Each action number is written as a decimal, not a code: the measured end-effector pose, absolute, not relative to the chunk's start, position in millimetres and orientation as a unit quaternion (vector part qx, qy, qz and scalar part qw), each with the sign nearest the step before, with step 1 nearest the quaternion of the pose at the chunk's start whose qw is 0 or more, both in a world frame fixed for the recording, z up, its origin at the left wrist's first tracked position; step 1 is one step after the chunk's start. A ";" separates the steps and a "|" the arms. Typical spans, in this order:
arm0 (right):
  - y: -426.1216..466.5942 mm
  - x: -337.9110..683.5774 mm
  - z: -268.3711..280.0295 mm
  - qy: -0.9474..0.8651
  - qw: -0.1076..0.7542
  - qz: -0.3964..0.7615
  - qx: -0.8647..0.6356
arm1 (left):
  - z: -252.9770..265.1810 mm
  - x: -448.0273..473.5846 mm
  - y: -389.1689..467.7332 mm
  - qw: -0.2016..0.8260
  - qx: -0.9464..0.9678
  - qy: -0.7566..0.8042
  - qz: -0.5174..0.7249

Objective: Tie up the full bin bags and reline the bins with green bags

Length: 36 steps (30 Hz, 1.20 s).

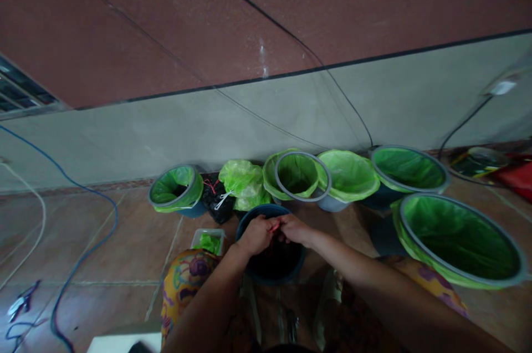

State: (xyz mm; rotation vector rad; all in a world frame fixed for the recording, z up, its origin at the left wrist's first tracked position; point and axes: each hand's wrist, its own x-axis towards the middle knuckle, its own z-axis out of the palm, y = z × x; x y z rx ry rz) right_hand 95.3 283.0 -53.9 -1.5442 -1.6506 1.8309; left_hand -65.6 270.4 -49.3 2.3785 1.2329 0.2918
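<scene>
My left hand (258, 234) and my right hand (293, 229) meet over a blue bin (269, 210) between my knees. The fingers of both are closed around a thin red string (273, 225), most of it hidden by the fingers. Inside the bin it is dark, and I cannot make out what lies there. Just behind the bin stand a knotted black bag (219, 206) with red ties and a puffed light-green bag (245, 181) with a white tie. A clear tub (208, 241) holding green plastic sits to the left.
Green-lined bins with grey rims line the wall: a left bin (193, 189), a middle bin (272, 175), a pale bin (349, 175), a back-right bin (409, 170) and a large near-right bin (461, 242). A blue hose (89, 250) crosses the tiled floor at left. Cables hang along the wall.
</scene>
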 end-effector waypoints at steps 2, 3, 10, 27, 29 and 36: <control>279.5 94.3 -57.6 -0.521 0.134 0.661 -0.523 | -51.1 -64.0 268.8 0.188 0.874 0.434 0.113; 278.4 94.9 -58.3 -0.505 0.142 0.674 -0.520 | -52.3 -63.1 267.6 0.176 0.879 0.428 0.117; 281.0 103.3 -56.7 -0.425 0.140 0.745 -0.496 | -58.5 -61.6 259.5 0.103 0.876 0.451 0.136; 290.7 117.0 -43.6 -0.806 -0.046 0.228 -0.544 | -57.9 -77.3 257.7 0.118 0.780 0.614 0.043; 290.2 120.0 -48.2 -0.785 -0.060 0.237 -0.569 | -56.6 -80.6 257.9 0.140 0.743 0.652 0.048; 290.2 114.2 -47.1 -0.774 -0.081 0.283 -0.560 | -58.4 -76.1 266.5 0.469 0.517 0.649 0.303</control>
